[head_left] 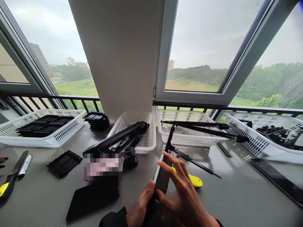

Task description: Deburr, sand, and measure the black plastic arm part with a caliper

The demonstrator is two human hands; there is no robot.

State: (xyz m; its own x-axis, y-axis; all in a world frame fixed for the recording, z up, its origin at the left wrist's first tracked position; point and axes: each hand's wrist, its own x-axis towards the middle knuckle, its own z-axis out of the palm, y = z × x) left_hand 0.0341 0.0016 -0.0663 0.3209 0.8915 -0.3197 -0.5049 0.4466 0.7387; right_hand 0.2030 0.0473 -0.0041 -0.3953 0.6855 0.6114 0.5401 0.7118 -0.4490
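A long, narrow black plastic part [169, 143] with a flat greyish face stands tilted up in front of me, its thin end pointing away. My left hand [144, 203] grips its lower end, thumb against the edge. Across the upper face reach the fingertips of my right hand [183, 190], with its thumb lower down near the left thumb, so the part sits between them. The lowest end is in shadow and hidden by my hands. Behind my right fingers lies a yellow-handled tool [196, 181], partly covered. A black caliper-like tool [195, 162] rests just beyond.
White baskets [58, 138] line the window side, several with black plastic parts. Long black strips [203, 129] lie across one basket, a bulky black part [118, 138] across another. A black tablet-like slab [93, 198], mouse [131, 162], marker [25, 166] and knife [11, 178] lie leftward.
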